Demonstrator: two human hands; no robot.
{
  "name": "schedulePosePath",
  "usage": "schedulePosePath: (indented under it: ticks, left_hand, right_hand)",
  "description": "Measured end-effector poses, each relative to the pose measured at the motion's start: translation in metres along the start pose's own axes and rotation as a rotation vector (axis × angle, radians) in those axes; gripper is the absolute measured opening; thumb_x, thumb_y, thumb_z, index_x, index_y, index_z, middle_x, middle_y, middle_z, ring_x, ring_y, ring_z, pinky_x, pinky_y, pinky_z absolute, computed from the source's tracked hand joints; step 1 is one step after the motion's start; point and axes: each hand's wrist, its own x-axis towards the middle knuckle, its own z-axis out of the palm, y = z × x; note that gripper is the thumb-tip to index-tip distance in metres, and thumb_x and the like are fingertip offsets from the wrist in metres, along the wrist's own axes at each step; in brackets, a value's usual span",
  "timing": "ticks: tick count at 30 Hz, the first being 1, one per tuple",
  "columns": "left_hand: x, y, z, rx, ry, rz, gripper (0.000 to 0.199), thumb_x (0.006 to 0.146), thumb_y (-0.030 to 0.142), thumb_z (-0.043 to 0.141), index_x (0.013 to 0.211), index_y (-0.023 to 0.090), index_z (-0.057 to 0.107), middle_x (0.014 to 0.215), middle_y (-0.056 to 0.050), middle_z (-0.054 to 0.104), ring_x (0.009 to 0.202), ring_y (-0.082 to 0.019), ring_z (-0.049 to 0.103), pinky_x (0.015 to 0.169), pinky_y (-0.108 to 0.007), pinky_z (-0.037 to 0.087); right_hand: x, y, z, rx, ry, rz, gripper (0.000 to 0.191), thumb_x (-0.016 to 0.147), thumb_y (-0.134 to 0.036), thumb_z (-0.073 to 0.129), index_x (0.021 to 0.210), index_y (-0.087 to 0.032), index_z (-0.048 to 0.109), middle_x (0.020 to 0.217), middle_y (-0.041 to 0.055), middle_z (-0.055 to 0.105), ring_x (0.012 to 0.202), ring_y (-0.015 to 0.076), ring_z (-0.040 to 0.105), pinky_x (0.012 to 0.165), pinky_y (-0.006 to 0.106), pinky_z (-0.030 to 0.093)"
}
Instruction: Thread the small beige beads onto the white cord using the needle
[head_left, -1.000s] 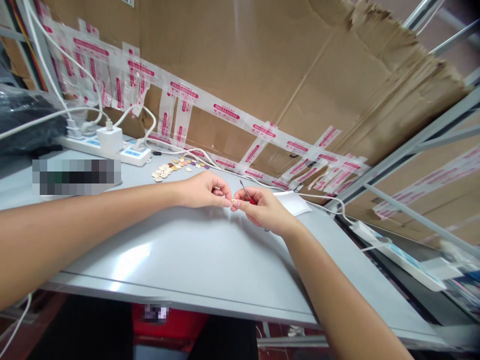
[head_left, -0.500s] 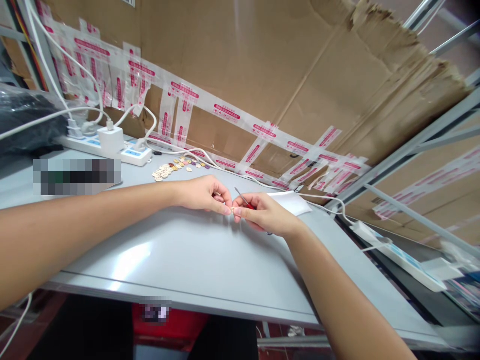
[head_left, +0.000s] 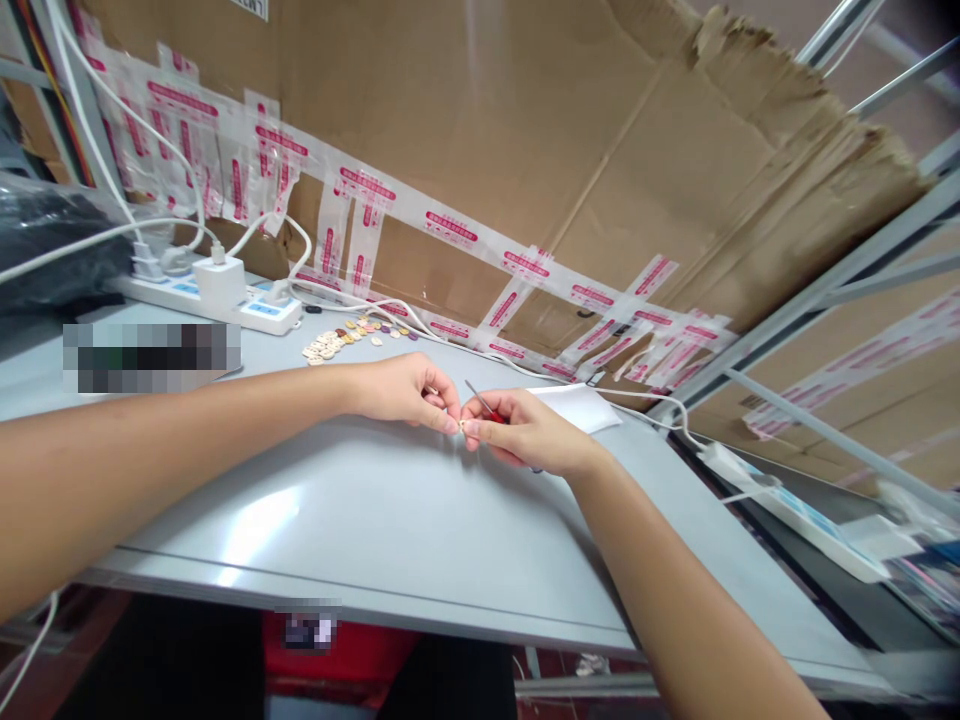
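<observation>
My left hand (head_left: 409, 390) and my right hand (head_left: 525, 432) meet over the middle of the table, fingertips pinched together. Between them is a small cream-coloured button (head_left: 462, 427), mostly covered by the thumbs and fingers. A thin screwdriver (head_left: 481, 398) also lies in my right hand, its metal shaft pointing up and left past the fingers. Part of its red handle shows in the palm, and a bluish end peeks out below the hand. Farther back on the table, several buttons (head_left: 324, 346) lie in a loose heap, mostly cream, some yellow, brown or purple.
A white sheet (head_left: 581, 405) lies behind my right hand. White power strips stand at the back left (head_left: 259, 314) and along the right side (head_left: 799, 515), with cables trailing. Taped cardboard (head_left: 480, 130) walls off the table's back. A pixelated object (head_left: 154, 357) rests at the left.
Both hands keep their pinch on the button, which has turned or shifted slightly between the fingertips. The whole view has moved a little.
</observation>
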Motion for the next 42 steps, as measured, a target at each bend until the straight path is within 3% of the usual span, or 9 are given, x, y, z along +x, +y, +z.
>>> schedulePosePath:
  ticks: [9, 17, 26, 32, 38, 42]
  left_hand:
    - [0.000, 0.000, 0.000, 0.002, -0.007, -0.008, 0.024, 0.074, 0.043, 0.075, 0.084, 0.021, 0.073, 0.056, 0.006, 0.041, 0.050, -0.009, 0.039, 0.048, -0.022, 0.030]
    - [0.001, -0.004, 0.002, 0.004, -0.022, -0.027, 0.024, 0.075, 0.042, 0.073, 0.084, 0.020, 0.072, 0.070, 0.001, 0.062, 0.058, -0.010, 0.050, 0.054, -0.022, 0.036]
    - [-0.002, 0.009, -0.001, 0.024, 0.035, -0.020, 0.023, 0.075, 0.040, 0.072, 0.084, 0.019, 0.072, 0.059, 0.006, 0.036, 0.053, -0.009, 0.036, 0.050, -0.022, 0.029]
    - [-0.004, 0.013, -0.002, 0.024, 0.087, -0.041, 0.027, 0.075, 0.041, 0.071, 0.088, 0.017, 0.072, 0.060, 0.005, 0.038, 0.053, -0.009, 0.035, 0.050, -0.023, 0.027]
    - [-0.003, 0.011, -0.001, -0.048, 0.078, -0.042, 0.027, 0.074, 0.043, 0.074, 0.083, 0.017, 0.071, 0.058, 0.006, 0.034, 0.053, -0.009, 0.036, 0.051, -0.023, 0.031]
    - [-0.002, 0.011, 0.000, -0.101, 0.078, -0.046, 0.027, 0.073, 0.043, 0.077, 0.082, 0.018, 0.071, 0.059, 0.006, 0.033, 0.054, -0.009, 0.035, 0.054, -0.024, 0.036]
  right_hand:
    - [0.000, 0.000, 0.001, -0.023, 0.003, -0.004, 0.026, 0.085, -0.042, 0.065, 0.086, -0.016, 0.063, 0.058, -0.0040, 0.057, 0.040, 0.0041, 0.036, 0.037, 0.018, 0.023]
    - [0.000, 0.003, 0.001, -0.099, -0.003, 0.003, 0.028, 0.087, -0.044, 0.064, 0.084, -0.016, 0.064, 0.046, -0.0078, 0.046, 0.037, 0.0041, 0.029, 0.037, 0.019, 0.022]
    - [0.000, 0.000, 0.000, -0.026, 0.071, -0.003, 0.029, 0.086, -0.045, 0.064, 0.083, -0.017, 0.062, 0.047, -0.0085, 0.042, 0.039, 0.0044, 0.031, 0.037, 0.017, 0.021]
    - [0.001, 0.000, 0.001, 0.001, 0.116, 0.009, 0.027, 0.088, -0.044, 0.062, 0.083, -0.018, 0.060, 0.046, -0.0088, 0.041, 0.038, 0.0043, 0.029, 0.036, 0.017, 0.020]
    - [0.003, 0.006, -0.001, 0.048, 0.057, -0.001, 0.027, 0.088, -0.045, 0.062, 0.083, -0.019, 0.059, 0.048, -0.0086, 0.042, 0.038, 0.0042, 0.028, 0.036, 0.017, 0.018]
    - [0.005, 0.012, -0.002, 0.111, 0.040, -0.020, 0.029, 0.086, -0.047, 0.064, 0.086, -0.019, 0.059, 0.057, -0.0056, 0.050, 0.040, 0.0043, 0.031, 0.035, 0.017, 0.018]
